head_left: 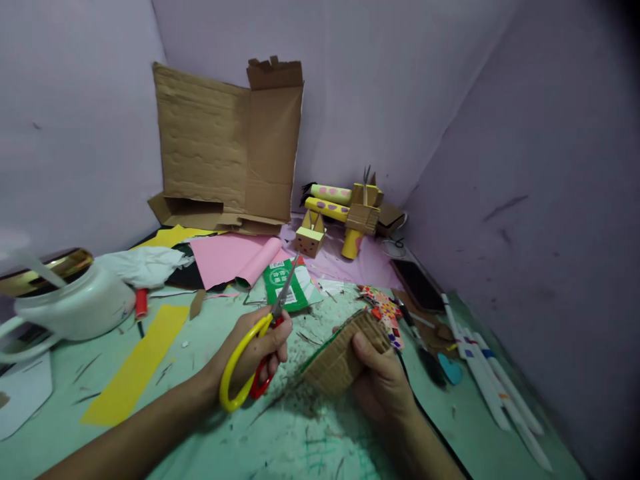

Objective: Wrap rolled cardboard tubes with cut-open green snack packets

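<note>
My left hand is closed around a pair of scissors with one yellow and one red handle loop. Their blades point up and away from me, and look closed together. In my right hand is a piece of corrugated cardboard, pinched with the thumb on top. A green edge shows along its upper left side. The scissors and the cardboard are apart. Beyond the scissor tips lies a green and white packet. Dark scraps and crumbs are scattered on the table between my hands.
A yellow paper strip and a white pot are at the left. Behind stand an opened cardboard box, pink paper and a cardboard animal figure. Right are a phone, a brush and white markers.
</note>
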### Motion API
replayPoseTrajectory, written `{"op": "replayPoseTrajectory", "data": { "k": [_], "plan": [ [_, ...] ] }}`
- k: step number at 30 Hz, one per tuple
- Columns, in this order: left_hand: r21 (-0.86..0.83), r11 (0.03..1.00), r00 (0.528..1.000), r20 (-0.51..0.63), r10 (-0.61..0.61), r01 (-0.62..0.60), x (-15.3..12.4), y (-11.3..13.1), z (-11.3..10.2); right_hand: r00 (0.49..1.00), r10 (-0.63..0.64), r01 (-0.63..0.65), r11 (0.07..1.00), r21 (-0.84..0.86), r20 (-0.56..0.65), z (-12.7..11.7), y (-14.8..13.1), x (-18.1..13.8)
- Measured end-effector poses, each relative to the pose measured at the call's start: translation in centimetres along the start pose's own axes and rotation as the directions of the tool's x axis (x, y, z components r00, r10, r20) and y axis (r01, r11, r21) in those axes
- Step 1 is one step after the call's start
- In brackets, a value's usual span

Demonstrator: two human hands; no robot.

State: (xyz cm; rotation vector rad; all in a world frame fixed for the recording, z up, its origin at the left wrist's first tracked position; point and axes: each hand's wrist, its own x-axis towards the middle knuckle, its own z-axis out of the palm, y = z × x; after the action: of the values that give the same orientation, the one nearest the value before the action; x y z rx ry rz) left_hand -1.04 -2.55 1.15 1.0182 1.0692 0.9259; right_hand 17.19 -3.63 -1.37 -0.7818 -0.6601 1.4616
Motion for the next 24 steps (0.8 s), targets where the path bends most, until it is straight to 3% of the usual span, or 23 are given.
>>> {"op": "replayPoseTrajectory", "data": {
  "k": [5, 9, 12, 16, 20, 24],
  "plan": [
    [0.1, 0.986, 0.989, 0.079, 0.122, -0.13, -0.5, -0.1, 0.0, 0.989, 0.144, -0.14, 0.987, 0.081, -0.046, 0.6, -0.1, 0.1],
    [0.165, 0.962, 0.975, 0.094, 0.203, -0.217, -0.9, -0.8, 0.3, 0.972, 0.163, -0.153, 0.986, 0.069, -0.172, 0.6, 0.4, 0.1],
    [0.263, 0.923, 0.959, 0.042, 0.281, -0.282, -1.1, -0.9, 0.6, 0.976, 0.126, -0.123, 0.992, 0.028, -0.178, 0.9, 0.7, 0.0],
    [0.327, 0.892, 0.942, -0.021, 0.336, -0.311, -0.9, -0.7, 0.4, 0.987, 0.133, -0.133, 0.991, 0.01, -0.091, 1.3, 0.3, -0.1],
    [0.172, 0.965, 0.974, -0.072, 0.215, -0.2, -0.6, -0.5, 0.1, 0.988, 0.154, -0.153, 0.988, 0.019, -0.013, 0.9, 0.0, -0.2],
    [0.121, 0.97, 0.97, -0.098, 0.224, -0.211, -0.5, -0.6, 0.5, 0.969, 0.211, -0.212, 0.977, -0.01, 0.128, 0.9, 1.1, -0.5]
  ]
}}
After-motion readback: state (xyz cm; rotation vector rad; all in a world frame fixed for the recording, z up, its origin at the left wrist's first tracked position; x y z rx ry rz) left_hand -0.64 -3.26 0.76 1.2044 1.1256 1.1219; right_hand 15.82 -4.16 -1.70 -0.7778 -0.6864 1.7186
